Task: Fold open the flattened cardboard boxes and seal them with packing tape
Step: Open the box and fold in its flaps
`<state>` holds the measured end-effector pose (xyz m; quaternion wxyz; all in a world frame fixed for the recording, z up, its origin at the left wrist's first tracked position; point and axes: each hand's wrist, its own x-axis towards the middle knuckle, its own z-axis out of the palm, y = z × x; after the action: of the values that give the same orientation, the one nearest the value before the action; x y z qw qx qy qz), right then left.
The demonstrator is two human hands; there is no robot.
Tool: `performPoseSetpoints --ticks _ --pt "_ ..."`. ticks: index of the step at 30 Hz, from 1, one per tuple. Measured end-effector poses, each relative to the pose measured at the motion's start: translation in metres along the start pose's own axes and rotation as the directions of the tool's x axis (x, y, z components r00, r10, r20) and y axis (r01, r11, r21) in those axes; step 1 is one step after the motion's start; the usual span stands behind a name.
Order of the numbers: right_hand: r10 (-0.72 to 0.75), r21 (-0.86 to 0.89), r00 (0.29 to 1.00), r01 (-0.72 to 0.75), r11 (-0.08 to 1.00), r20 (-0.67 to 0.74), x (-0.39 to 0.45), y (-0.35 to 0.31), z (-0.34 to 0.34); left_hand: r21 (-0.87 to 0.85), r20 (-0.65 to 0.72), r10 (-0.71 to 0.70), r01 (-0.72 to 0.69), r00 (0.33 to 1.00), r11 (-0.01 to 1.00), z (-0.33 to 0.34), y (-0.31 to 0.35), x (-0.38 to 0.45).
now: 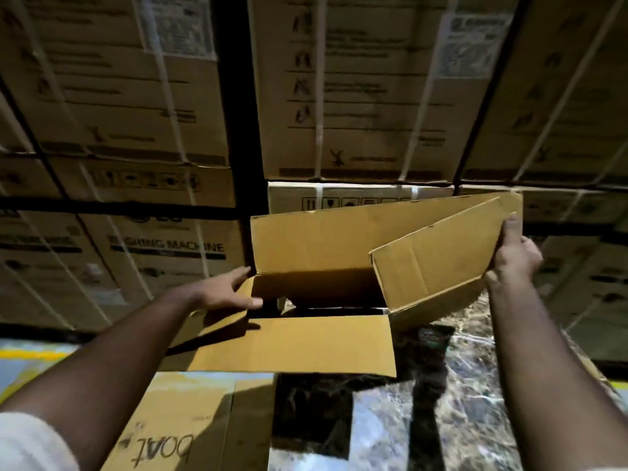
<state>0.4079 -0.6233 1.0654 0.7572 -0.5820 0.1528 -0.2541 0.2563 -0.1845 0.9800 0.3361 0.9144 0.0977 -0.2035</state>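
Note:
A brown cardboard box (306,246) stands opened up in front of me, its top flaps spread. The near flap (299,345) lies flat toward me and the far flap stands upright. My right hand (515,254) grips the outer edge of the raised right flap (438,260), thumb on top. With its fingers spread straight, my left hand (226,290) rests on the left flap at the box's left corner. No tape is in view.
A flat cardboard piece with handwriting (190,426) lies close to me on a shiny plastic-wrapped surface (458,402). Tall stacks of strapped appliance cartons (356,96) form a wall behind the box. A yellow floor line (27,355) shows at the left.

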Motion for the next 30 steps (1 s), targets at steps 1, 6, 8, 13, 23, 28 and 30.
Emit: performPoseSetpoints --ticks 1,6,8,13,23,28,30 --pt "0.263 0.167 0.955 -0.239 0.957 -0.14 0.024 0.03 -0.067 0.05 0.071 -0.009 0.005 0.997 0.999 0.005 0.007 0.004" --pt "0.243 -0.01 0.959 -0.247 0.969 -0.144 0.06 0.038 -0.092 0.247 0.209 -0.169 0.115 0.963 0.962 0.018 0.037 0.021" --pt "0.215 -0.012 0.967 -0.219 0.976 -0.137 0.069 0.044 -0.099 0.254 0.248 -0.172 0.107 0.953 0.961 0.02 0.049 0.026" --pt "0.205 -0.068 0.964 -0.219 0.973 -0.17 0.094 0.053 -0.097 0.51 0.241 -0.232 0.081 0.942 0.857 0.027 0.069 0.044" --pt "0.291 -0.159 0.952 -0.303 0.94 -0.098 0.155 0.084 -0.117 0.56 -0.137 0.129 -0.03 0.982 0.828 0.029 0.082 0.041" --pt "0.192 -0.464 0.981 -0.184 0.866 -0.031 0.174 0.079 -0.089 0.542 -0.418 0.109 0.151 0.902 0.827 0.058 0.159 0.053" --pt "0.17 -0.566 0.981 -0.089 0.82 0.093 0.172 0.079 -0.073 0.534 -0.473 0.095 0.199 0.876 0.822 0.07 0.192 0.069"
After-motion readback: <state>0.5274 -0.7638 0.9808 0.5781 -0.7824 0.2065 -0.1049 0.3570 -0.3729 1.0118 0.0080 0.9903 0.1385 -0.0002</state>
